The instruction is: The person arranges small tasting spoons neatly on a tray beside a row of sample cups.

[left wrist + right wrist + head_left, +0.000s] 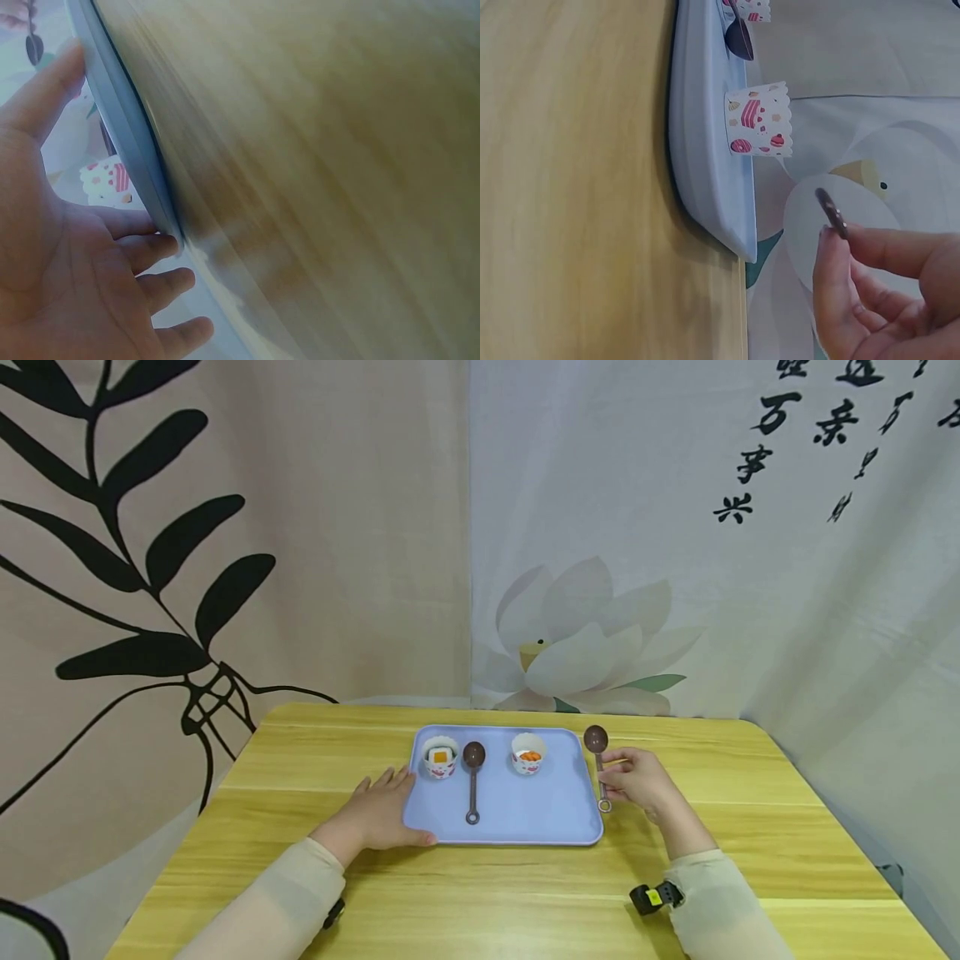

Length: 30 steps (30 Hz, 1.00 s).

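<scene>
A light blue tray [532,814] lies on the wooden table. My left hand [381,815] rests against its left edge, fingers straight and thumb at the front corner; in the left wrist view the thumb and fingers [146,251] touch the rim. Beyond the tray's right edge, my right hand [637,779] pinches the thin handle of a brown spoon [596,740], bowl end away from me. On the tray are a paper cup [441,770] with white and yellow pieces, a second brown spoon [473,755], and another paper cup [528,768] with orange pieces.
The wooden table [480,902] extends in front of the tray and to both sides. Behind it hang curtains [360,568] printed with dark leaves, a lotus and writing. A black wrist camera [655,897] sits by the right sleeve.
</scene>
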Motion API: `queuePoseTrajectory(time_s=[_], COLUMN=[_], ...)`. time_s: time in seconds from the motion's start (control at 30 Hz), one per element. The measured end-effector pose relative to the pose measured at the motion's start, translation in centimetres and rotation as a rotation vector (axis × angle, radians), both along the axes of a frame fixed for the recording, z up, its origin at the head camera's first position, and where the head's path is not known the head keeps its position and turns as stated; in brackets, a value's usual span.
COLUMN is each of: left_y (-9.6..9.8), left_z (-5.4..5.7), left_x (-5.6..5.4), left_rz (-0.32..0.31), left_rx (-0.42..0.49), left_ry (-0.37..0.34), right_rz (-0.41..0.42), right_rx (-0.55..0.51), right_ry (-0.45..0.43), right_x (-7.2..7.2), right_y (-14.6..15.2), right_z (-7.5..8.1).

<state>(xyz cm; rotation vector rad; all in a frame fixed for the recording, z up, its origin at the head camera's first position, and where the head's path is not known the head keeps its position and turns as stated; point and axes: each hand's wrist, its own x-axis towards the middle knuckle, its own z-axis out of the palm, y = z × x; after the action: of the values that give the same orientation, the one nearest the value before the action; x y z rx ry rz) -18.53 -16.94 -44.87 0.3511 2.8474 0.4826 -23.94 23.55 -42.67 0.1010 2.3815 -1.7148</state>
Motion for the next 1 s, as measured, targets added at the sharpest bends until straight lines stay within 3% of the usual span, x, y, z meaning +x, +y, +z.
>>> queuePoseTrajectory(time_s=[0.53, 1.0], left_y=[0.1, 0.0], left_z=[0.3, -0.1], left_x=[0.0, -0.1], left_rz=[-0.005, -0.004], left_rx=[-0.007, -0.005], left_ry=[-0.003, 0.01], right_rz=[0.02, 0.02], right_rx=[0.025, 0.015], right_ry=[0.019, 0.011], right_x=[0.1, -0.5], right_y=[-1.6, -2.8], right_z=[-0.4, -1.4])
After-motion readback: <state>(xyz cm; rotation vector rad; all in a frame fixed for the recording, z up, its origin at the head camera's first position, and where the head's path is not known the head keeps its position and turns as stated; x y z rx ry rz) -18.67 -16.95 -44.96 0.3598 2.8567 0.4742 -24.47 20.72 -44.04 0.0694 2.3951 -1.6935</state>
